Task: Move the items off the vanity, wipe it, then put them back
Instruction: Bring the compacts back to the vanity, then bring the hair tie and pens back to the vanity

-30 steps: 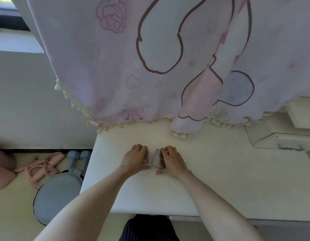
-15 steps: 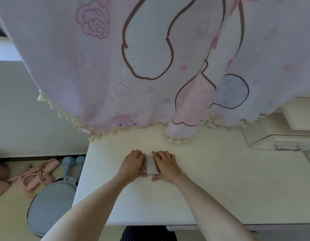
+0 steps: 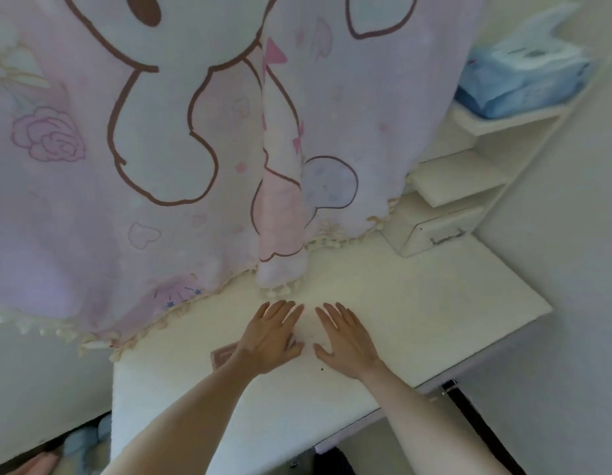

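Vanity: both hands flat on top, fingers straight, grasping nothing. Left hand and right hand side by side just below curtain hem. Small pinkish card partly under left wrist

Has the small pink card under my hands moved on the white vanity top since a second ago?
Yes. The small pink card now peeks out beside the left hand, nearer the white vanity top's left edge.

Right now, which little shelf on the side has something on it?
The top shelf: a blue tissue pack sits on it. The lower shelf shows nothing on it.
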